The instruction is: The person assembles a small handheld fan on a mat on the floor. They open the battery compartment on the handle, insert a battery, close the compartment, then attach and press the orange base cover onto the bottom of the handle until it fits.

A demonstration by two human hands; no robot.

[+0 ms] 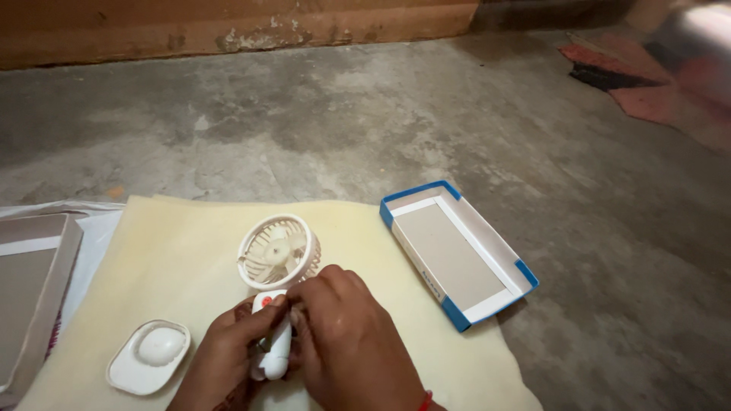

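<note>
Far left edge: grey-lined flat cardboard tray (30, 289), partly cut off. On the pale yellow foam sheet (190, 228), near its lower-left corner, a white oval plastic base (148, 355) is seen lying apart from the hands. Small white handheld plastic fan (277, 262) is held at sheet centre-bottom: handle gripped by the left hand (228, 361), right hand (346, 342) closed over the handle's upper part, fingertips near the red button. Grip is best kept low and steady, fingers clear of the grille. Blue-edged open cardboard box (457, 251) sits at the sheet's right edge.
</note>
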